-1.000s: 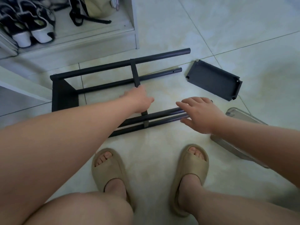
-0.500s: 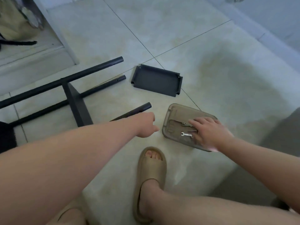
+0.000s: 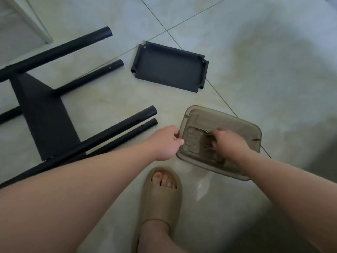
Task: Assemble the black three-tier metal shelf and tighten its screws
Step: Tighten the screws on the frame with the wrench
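- While the half-built black shelf frame (image 3: 45,114) lay on its side at the left of the tiled floor (image 3: 264,61), both hands were over at a smoky plastic tray (image 3: 252,129) on the right, apart from it.
- The frame showed four black tubes (image 3: 116,129) running up and to the right, with their open ends free. One flat black panel (image 3: 36,99) was fixed across them near the left edge of the view.
- A loose black shelf tier (image 3: 169,70) lay flat on the floor beyond the tube ends. Its shallow rim faced up, and it touched neither the frame nor the plastic tray.
- The left hand (image 3: 166,143) sat at the plastic tray's left rim with its fingers curled and the fingertips against the edge. Whether it truly pinched the rim could not be told.
- The right hand (image 3: 230,141) was down inside the tray, knuckles up and fingers bent onto the small hardware there. Whether it had closed on any piece could not be told.
- A small metal wrench (image 3: 207,148) lay just beside its thumb, and a small ring (image 3: 207,131) lay near its forefinger.
- A foot in a beige slipper (image 3: 161,199) stood on the floor just below the tray, between the two forearms.
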A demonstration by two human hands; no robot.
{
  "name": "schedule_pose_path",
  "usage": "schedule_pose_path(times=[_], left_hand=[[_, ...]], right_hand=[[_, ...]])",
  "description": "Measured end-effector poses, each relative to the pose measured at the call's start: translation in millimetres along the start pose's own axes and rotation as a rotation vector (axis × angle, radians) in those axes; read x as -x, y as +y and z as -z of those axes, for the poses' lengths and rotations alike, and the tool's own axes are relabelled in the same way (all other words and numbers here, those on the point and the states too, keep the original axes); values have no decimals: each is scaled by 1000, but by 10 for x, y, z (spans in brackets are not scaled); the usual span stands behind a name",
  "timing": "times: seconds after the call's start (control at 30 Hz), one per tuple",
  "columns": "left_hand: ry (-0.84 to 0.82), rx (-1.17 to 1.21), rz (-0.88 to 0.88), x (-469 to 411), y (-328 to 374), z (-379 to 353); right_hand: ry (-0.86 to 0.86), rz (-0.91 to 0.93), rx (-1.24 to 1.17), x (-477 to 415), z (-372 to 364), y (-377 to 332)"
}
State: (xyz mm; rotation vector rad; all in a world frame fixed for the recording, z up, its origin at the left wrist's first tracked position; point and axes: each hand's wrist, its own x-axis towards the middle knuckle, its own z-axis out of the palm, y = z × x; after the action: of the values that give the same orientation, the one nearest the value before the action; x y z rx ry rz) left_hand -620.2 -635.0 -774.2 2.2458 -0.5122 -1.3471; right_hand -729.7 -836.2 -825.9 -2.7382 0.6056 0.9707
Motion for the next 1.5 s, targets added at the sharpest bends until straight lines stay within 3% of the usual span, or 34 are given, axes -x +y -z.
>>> schedule_pose_path(times=[0.3,0.47,0.6,0.73,0.93,1.13,1.5], left_hand=[[26,93,-10,-64,-89,-68],[49,116,9,68,-79,-56],[27,-30,22,392,-73,93],[58,-133,33,896,-98,438],[253,-183,74,1665,-374,978],[365,-101,126,2402,-854,1389],[426,51,200,2662,-1897,1777]], right_hand=[[124,144,317,-134,-203,55],[199,89,77,24,-18,15],[262,130,-156,332,325,-167],[305,198,-240,651,734,-477],[382,397,-235,1107,1195,-1242],[304,590,-79,1470,1505,-2199],[113,626,-310,1396,1342,-3290]])
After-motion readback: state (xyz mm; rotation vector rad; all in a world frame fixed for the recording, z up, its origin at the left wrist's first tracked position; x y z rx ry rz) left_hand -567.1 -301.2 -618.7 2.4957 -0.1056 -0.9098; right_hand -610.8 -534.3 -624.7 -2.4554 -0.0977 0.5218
